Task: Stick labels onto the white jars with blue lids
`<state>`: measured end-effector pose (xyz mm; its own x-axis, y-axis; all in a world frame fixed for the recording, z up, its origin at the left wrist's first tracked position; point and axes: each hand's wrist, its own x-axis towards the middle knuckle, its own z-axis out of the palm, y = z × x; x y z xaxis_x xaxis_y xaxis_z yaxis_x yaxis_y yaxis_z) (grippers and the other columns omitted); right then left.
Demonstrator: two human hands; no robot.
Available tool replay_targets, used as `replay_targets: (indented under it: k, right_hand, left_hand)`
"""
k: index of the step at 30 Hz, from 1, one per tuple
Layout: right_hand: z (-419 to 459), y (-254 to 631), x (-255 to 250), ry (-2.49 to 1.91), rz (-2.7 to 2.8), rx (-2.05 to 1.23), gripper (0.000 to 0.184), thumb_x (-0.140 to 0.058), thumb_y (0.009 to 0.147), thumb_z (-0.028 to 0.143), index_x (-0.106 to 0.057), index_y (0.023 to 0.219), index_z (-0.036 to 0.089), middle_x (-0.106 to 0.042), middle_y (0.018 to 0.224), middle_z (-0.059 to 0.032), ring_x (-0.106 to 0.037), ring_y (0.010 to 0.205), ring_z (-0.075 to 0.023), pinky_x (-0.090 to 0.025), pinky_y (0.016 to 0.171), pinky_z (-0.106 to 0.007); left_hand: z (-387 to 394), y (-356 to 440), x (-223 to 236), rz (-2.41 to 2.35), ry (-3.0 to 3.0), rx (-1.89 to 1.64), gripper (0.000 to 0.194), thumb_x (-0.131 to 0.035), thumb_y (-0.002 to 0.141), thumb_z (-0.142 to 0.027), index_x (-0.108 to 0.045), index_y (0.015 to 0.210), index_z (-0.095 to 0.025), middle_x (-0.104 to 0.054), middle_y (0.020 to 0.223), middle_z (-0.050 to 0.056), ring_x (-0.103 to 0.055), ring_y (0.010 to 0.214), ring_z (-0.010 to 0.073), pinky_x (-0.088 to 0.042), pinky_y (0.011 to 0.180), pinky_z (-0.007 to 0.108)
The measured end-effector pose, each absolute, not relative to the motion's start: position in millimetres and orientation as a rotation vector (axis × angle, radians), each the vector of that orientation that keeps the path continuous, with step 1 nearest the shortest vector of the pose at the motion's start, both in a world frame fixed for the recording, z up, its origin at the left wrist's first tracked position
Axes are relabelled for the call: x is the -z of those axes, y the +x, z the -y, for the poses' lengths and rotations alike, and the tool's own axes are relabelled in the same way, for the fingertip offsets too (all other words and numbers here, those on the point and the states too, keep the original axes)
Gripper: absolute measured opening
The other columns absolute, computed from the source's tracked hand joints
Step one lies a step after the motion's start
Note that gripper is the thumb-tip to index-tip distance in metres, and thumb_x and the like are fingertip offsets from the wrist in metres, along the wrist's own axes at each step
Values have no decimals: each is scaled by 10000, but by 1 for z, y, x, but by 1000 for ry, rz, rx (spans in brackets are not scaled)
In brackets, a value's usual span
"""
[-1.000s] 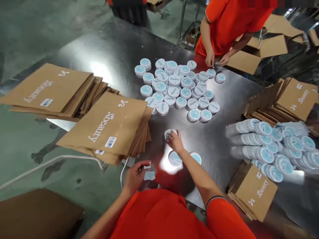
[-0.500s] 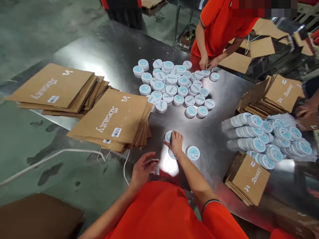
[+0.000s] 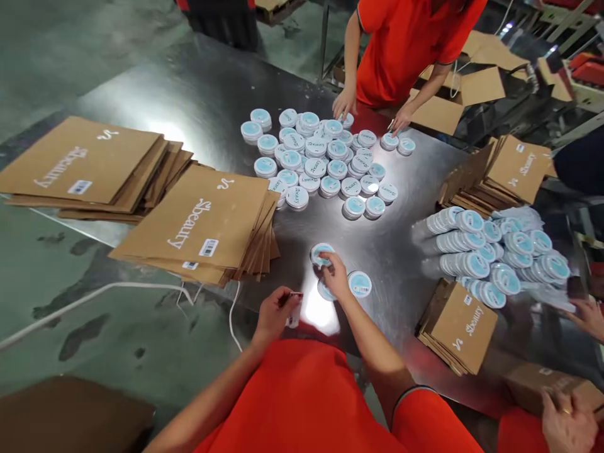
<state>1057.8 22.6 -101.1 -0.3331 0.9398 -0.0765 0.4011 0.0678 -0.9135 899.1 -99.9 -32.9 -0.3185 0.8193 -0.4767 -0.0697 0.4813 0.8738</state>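
Note:
My right hand (image 3: 336, 275) grips a round white tin with a pale blue lid (image 3: 322, 254), its fingers across the rim. A second tin (image 3: 326, 290) lies partly under that hand, and a third tin with a small label (image 3: 360, 284) sits just to its right on the steel table (image 3: 401, 239). My left hand (image 3: 276, 314) pinches a small white paper strip or label (image 3: 295, 314) near the table edge. The strip is partly hidden by my fingers, and I cannot read it.
A large pile of tins (image 3: 321, 163) fills the table's middle, with a co-worker's hands (image 3: 372, 110) at its far side. Stacks of flat kraft "Beauty" cartons (image 3: 198, 226) lie to the left. Plastic-wrapped tin rows (image 3: 491, 258) and more cartons (image 3: 457, 327) lie right, beside another person's hand (image 3: 589, 318).
My view has drifted, shifting the table slightly. My right hand stays on the same tin, and my left hand has moved closer to it. The co-worker's hand has moved left along the pile, and another person's hands have appeared at right.

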Motion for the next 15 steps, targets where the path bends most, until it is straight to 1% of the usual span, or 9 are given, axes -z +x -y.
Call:
replay_targets:
  k: [1, 2, 3, 4, 6, 9, 12, 14, 15]
  right_hand:
    - [-9, 1056, 93, -1298, 1647, -1342, 214, -540, 874, 282, -641, 1050, 216, -718, 1128, -103, -635, 1113, -262, -474, 1018, -459]
    - [4, 1054, 86, -1271, 1523, -1454, 229, -537, 900, 365, -642, 1047, 224, -727, 1012, -80, -665, 962, -237, -527, 907, -410]
    - [17, 1052, 80, -1254, 1428, -1556, 260, -554, 898, 440, -647, 1026, 233, -717, 921, -56, -658, 841, -217, -543, 802, -374]
    - [29, 1049, 75, -1253, 1363, -1631, 279, -589, 872, 490, -653, 980, 240, -696, 844, -34, -632, 750, -201, -534, 714, -347]
    - [46, 1045, 69, -1301, 1283, -1675, 269, -657, 803, 510, -650, 865, 248, -633, 725, 2, -558, 633, -173, -479, 599, -311]
    - [59, 1042, 66, -1388, 1220, -1601, 217, -673, 761, 463, -635, 776, 250, -581, 663, 21, -498, 587, -159, -429, 567, -304]
    - [58, 1045, 71, -1428, 1229, -1546, 186, -678, 756, 431, -659, 753, 246, -609, 675, 15, -525, 621, -165, -444, 611, -307]
    - [48, 1051, 82, -1475, 1191, -1485, 214, -686, 764, 449, -674, 759, 235, -643, 708, 3, -554, 659, -170, -461, 644, -305]
    - [40, 1055, 89, -1521, 1165, -1423, 240, -680, 770, 467, -679, 771, 227, -661, 739, -7, -569, 685, -175, -470, 663, -307]
  left_hand:
    - [98, 902, 34, -1652, 635, -1033, 292, -691, 696, -464, -641, 700, -175, -613, 602, -19, -545, 556, 123, -430, 492, 210]
    - [96, 904, 35, -1645, 625, -1030, 299, -690, 701, -470, -631, 695, -177, -583, 582, -31, -519, 530, 114, -412, 462, 201]
    - [95, 906, 35, -1640, 619, -1025, 307, -685, 707, -478, -619, 689, -179, -554, 566, -41, -487, 503, 106, -388, 430, 195]
    - [94, 908, 35, -1635, 621, -1017, 312, -679, 710, -484, -608, 684, -181, -536, 561, -46, -462, 486, 100, -370, 407, 191]
    - [92, 910, 35, -1621, 633, -993, 326, -669, 713, -500, -590, 680, -186, -508, 555, -54, -430, 465, 95, -350, 382, 191]
    - [91, 912, 36, -1612, 673, -948, 345, -659, 702, -524, -571, 662, -193, -479, 548, -57, -426, 468, 102, -351, 393, 204]
    - [91, 911, 42, -1679, 814, -870, 384, -618, 731, -550, -543, 591, -200, -447, 505, -54, -411, 477, 109, -341, 438, 220]
    - [91, 908, 50, -1755, 956, -788, 447, -585, 780, -562, -492, 523, -208, -397, 457, -54, -393, 466, 113, -329, 462, 234]
    - [89, 906, 55, -1791, 1039, -739, 459, -572, 808, -552, -485, 514, -211, -398, 447, -52, -405, 467, 119, -339, 478, 242]
